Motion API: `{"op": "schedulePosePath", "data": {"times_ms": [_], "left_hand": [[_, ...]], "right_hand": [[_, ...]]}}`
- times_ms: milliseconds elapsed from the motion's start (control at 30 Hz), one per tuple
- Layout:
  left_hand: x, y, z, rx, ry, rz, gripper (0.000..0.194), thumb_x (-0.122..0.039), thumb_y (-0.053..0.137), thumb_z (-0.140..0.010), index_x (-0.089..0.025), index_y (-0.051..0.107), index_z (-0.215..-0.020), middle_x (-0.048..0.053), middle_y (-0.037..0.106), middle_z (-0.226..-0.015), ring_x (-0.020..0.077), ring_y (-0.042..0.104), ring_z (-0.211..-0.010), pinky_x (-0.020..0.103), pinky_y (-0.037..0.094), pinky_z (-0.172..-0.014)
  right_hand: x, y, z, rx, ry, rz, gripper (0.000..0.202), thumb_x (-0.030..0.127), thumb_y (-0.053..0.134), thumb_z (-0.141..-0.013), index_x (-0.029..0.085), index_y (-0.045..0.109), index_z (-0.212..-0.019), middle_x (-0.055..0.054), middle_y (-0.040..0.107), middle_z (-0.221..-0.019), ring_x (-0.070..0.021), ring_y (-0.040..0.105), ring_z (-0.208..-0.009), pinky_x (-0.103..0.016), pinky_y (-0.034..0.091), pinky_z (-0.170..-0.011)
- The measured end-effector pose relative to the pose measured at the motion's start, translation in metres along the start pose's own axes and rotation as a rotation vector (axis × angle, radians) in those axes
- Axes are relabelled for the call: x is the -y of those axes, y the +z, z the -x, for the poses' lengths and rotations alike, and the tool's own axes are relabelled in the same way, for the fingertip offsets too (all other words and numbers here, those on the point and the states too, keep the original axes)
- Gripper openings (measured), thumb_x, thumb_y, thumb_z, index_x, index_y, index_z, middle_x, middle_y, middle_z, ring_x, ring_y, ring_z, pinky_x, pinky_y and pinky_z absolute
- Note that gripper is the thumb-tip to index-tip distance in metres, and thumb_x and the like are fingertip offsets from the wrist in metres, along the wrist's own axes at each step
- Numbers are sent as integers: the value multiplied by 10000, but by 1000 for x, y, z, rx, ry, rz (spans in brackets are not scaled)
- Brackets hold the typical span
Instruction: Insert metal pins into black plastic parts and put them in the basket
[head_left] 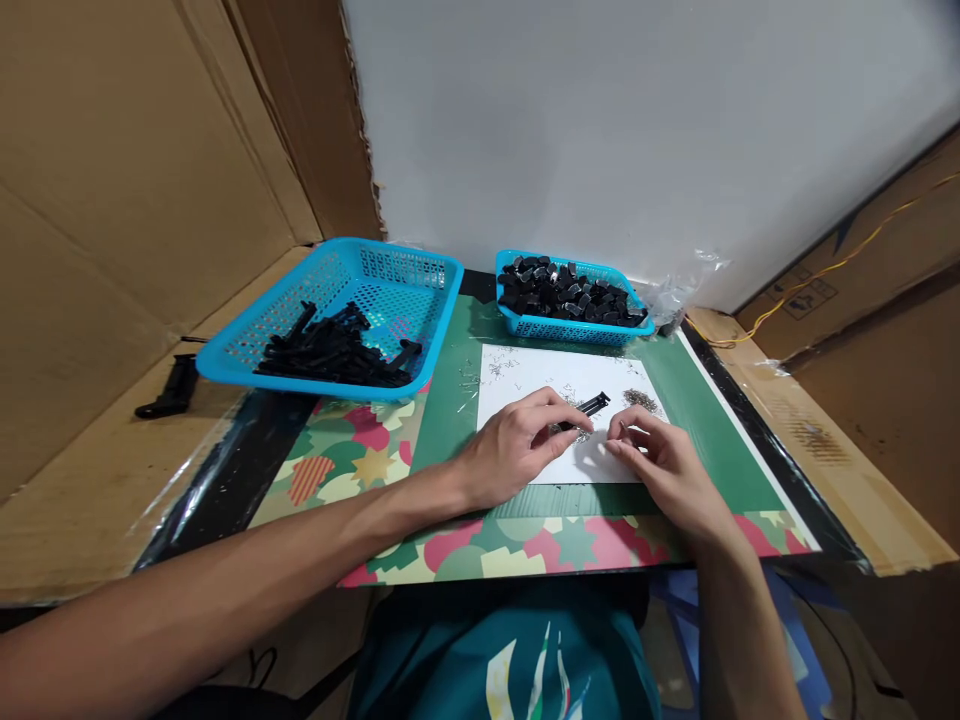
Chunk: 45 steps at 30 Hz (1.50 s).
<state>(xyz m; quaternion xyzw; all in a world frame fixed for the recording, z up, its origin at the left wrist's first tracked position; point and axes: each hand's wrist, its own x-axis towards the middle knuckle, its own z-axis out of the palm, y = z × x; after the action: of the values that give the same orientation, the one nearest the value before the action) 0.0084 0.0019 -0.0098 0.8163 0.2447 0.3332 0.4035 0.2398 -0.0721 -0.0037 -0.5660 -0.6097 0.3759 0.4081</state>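
My left hand point(525, 440) is closed on a narrow black plastic piece point(595, 404), whose slotted far end sticks out past the fingers over a white paper sheet point(517, 395). To its right, my right hand point(652, 450) has its thumb and fingertips pinched together close to the sheet. Whatever lies between those fingertips is too small to make out. Just beyond the right hand is a small heap of tiny brownish metal parts point(641, 401). Thin silvery pins point(504, 366) are scattered over the paper's upper left part, with more around the left hand.
At the back left stands a blue basket point(330, 385) with long black pieces point(330, 345). A smaller blue basket point(570, 328) behind the paper holds short black pieces point(570, 290). A clear plastic bag point(675, 300) sits beside it. One black piece point(174, 387) lies far left on cardboard.
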Motion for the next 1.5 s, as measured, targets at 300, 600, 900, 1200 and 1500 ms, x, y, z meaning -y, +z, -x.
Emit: {"op": "schedulePosePath", "data": {"times_ms": [300,600,900,1200,1500], "left_hand": [[-8,3,5,67,-67,37,180,-351,633,-1055,-222,749,-1101,18,655,-1069,121,587,-766,261,469,-721],[-10,2,4,73,-58,51,210,-358,574,-1082,-201,710,-1051,20,626,-1029,145,596,-845,268,457,-772],[-13,1,4,109,-53,-4,180,-334,569,-1083,-202,686,-1050,6,602,-1025,140,591,-857,271,460,-795],[-10,3,7,126,-72,-399,165,-323,568,-1075,-220,697,-1063,19,623,-1134,163,641,-824,307,505,-746],[-6,4,7,99,-56,-481,117,-271,609,-1049,-205,698,-1009,32,630,-1113,177,669,-865,323,561,-779]], "right_hand": [[11,22,9,-144,-54,-105,209,393,803,-928,202,747,-866,-55,718,-900,-174,621,-727,-287,480,-605],[9,32,12,-359,-246,-51,194,268,891,-846,237,739,-962,-3,746,-768,-143,604,-594,-261,421,-513],[8,33,14,-352,-250,27,144,298,890,-853,229,764,-840,31,644,-662,-102,380,-529,-274,288,-495],[-15,16,14,-212,60,145,276,480,742,-921,209,788,-896,-49,768,-881,-147,532,-585,-299,387,-556],[-29,-31,-8,-508,174,536,397,530,629,-844,183,819,-871,-77,709,-761,-199,582,-586,-337,404,-605]]}}
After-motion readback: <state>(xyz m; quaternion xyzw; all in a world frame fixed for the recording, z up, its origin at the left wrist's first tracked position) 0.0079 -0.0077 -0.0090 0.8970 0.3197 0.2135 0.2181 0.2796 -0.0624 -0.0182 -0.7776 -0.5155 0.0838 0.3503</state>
